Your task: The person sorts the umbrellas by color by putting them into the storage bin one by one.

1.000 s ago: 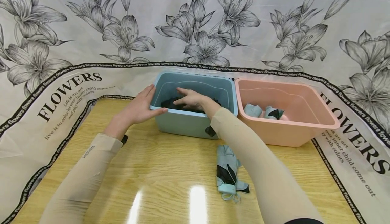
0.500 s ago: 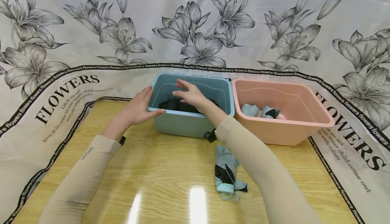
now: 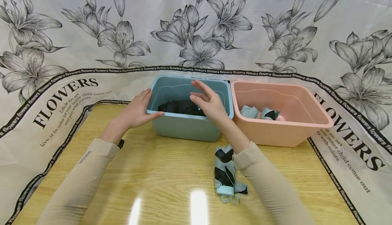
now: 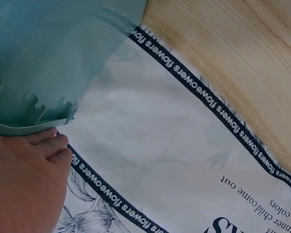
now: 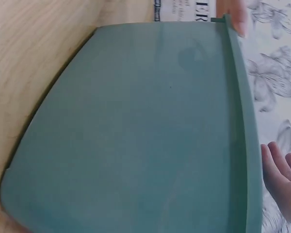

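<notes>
My left hand [image 3: 137, 111] rests against the left end of a blue-green plastic bin [image 3: 190, 129]; its fingers lie along the side rim and the thumb on the front rim. In the left wrist view the hand [image 4: 29, 174] touches the outside of the rim. Over the bin's right half, my right hand [image 3: 211, 104] is raised with loosely bent fingers and holds nothing. Inside lie black fabric bundles [image 3: 179, 107], partly hidden by the front wall. A light blue and black folding umbrella [image 3: 225, 174] lies on the table just in front, near my right forearm.
A pink bin [image 3: 281, 133] stands right beside the blue-green one. In it are two light blue bundles [image 3: 249, 112], one with black patches. Behind both bins hangs a white flower-printed cloth [image 3: 171, 54]. The wooden table [image 3: 159, 174] extends toward me.
My right hand has lifted up out of the blue-green bin and moved to the right, empty. My left hand stays at the rim. The whole head view has shifted slightly.
</notes>
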`<state>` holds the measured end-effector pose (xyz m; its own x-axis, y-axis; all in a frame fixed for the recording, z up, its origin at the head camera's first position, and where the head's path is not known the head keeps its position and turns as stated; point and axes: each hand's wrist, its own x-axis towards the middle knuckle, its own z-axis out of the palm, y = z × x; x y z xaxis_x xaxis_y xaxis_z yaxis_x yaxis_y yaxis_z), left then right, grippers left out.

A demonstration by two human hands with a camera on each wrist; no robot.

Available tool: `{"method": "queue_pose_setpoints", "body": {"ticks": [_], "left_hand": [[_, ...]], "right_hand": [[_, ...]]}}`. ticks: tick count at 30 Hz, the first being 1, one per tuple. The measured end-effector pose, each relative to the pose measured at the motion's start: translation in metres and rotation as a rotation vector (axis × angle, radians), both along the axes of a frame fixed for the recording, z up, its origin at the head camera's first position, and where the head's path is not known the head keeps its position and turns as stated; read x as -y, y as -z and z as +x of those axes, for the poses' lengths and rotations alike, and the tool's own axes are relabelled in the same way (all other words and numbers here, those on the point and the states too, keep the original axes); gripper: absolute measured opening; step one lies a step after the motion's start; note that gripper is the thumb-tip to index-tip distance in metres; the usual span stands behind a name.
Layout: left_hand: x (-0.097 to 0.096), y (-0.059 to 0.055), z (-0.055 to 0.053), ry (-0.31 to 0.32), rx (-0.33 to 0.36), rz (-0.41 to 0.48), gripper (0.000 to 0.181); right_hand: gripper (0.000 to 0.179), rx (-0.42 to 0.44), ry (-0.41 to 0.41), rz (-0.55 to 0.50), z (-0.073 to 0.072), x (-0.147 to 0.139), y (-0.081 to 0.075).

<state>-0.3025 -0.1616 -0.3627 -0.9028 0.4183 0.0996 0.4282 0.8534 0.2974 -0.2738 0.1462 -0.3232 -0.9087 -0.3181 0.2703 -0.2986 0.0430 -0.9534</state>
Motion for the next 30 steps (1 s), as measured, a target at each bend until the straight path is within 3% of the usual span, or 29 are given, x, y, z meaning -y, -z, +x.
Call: {"method": "queue_pose_setpoints", "body": {"ticks": [5, 15, 22, 30], "left_hand": [[0.000, 0.001, 0.000, 0.008, 0.002, 0.010, 0.112], [0.000, 0.003, 0.001, 0.010, -0.001, 0.004, 0.113], [0.001, 0.001, 0.002, 0.000, -0.002, 0.007, 0.112], [0.001, 0.000, 0.002, 0.001, -0.008, 0.012, 0.111]], "right_hand": [[0.062, -0.066, 0.019, -0.054, 0.023, -0.024, 0.009], [0.057, -0.118, 0.109, -0.193, 0.060, -0.066, 0.029], [0.043, -0.144, 0.249, -0.130, 0.079, -0.095, 0.046], [0.042, -0.065, 0.309, 0.035, 0.096, -0.124, 0.081]]}}
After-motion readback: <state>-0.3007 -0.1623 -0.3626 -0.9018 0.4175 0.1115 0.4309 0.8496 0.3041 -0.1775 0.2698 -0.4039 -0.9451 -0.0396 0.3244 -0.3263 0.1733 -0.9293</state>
